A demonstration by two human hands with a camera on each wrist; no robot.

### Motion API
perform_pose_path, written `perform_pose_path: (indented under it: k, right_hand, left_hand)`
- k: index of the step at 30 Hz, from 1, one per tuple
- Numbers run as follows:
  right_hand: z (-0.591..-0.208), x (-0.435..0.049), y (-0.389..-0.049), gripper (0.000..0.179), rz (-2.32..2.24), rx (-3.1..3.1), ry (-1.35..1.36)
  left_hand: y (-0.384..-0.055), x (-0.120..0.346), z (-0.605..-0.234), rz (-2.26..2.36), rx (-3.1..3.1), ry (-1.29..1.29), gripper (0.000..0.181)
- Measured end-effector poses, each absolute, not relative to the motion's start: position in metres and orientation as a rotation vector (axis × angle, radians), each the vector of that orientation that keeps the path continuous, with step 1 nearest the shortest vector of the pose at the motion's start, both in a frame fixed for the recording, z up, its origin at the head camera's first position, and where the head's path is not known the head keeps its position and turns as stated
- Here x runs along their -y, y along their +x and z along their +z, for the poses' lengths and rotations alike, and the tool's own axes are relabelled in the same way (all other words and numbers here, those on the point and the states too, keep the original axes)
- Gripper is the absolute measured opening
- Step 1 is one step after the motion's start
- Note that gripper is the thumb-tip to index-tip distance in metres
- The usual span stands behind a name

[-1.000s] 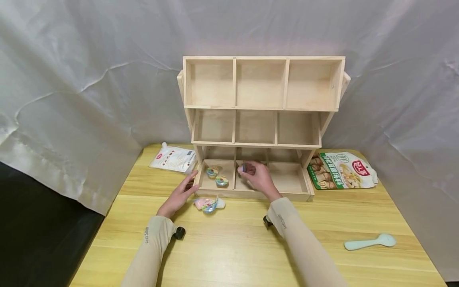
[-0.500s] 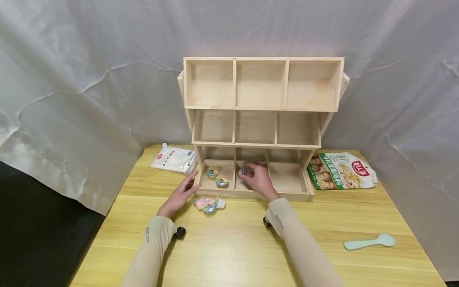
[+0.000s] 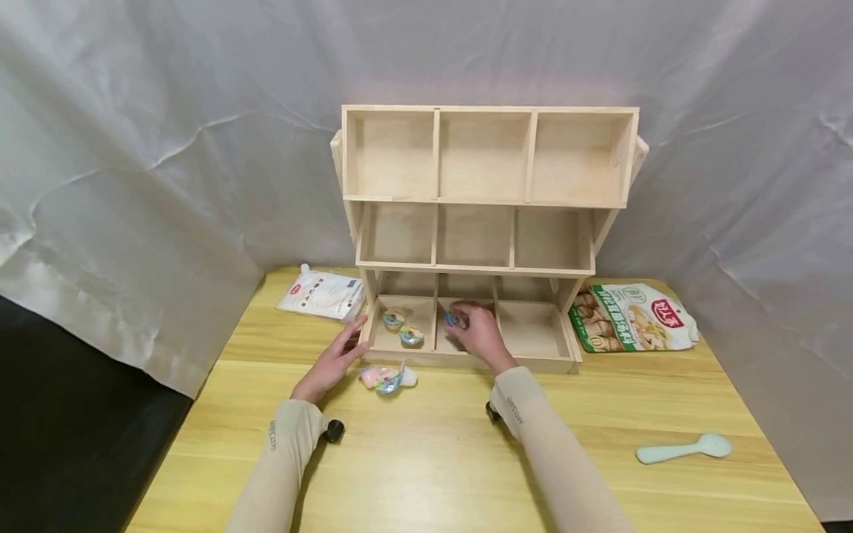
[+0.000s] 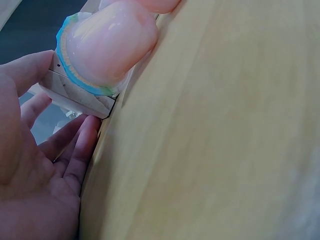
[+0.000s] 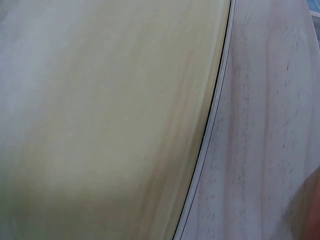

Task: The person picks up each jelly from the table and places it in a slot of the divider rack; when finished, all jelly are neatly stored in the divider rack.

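In the head view my right hand (image 3: 481, 333) pinches a small jelly cup (image 3: 455, 319) with a blue printed lid, inside the bottom row's middle compartment of a tiered wooden rack (image 3: 466, 360). My left hand (image 3: 331, 368) rests with relaxed, spread fingers at the rack's front left corner; the left wrist view shows its fingertips (image 4: 90, 122) right at the wood. Two more jelly cups lie in the bottom left compartment, the nearer one (image 3: 411, 336) by the divider. Before the rack, pink jelly cups (image 4: 112, 42) lie on the table. The right wrist view shows mostly tabletop and the rack's wood.
A white printed pouch (image 3: 323, 294) with a spout lies left of the rack. To the right lies a green and white food packet (image 3: 633, 317) with mushroom pictures. A pale green spoon (image 3: 686, 448) is on the table (image 3: 426, 474) at front right. Grey curtains hang behind.
The jelly cup in my right hand has tilted, so more of its printed lid shows, and it has shifted slightly inside the middle compartment. My left hand stays at the rack's corner.
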State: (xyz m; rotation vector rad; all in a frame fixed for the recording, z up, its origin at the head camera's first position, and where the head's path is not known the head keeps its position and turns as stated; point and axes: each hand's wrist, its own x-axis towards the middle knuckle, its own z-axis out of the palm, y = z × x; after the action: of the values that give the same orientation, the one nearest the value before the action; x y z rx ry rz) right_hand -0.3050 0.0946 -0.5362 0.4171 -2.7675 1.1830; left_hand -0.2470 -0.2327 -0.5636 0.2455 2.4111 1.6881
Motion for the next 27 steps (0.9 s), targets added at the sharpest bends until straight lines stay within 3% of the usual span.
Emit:
perform_pose_path:
  k: [20, 27]
  right_hand:
    - [-0.539, -0.095, -0.304, 0.047, 1.171, 2.787, 0.439]
    - [-0.538, -0.095, -0.306, 0.048, 1.172, 2.791, 0.433]
  left_hand:
    - [-0.245, 0.232, -0.564, 1.684, -2.404, 0.238, 0.064]
    - [-0.234, 0.226, -0.530, 1.694, -2.344, 0.250, 0.065]
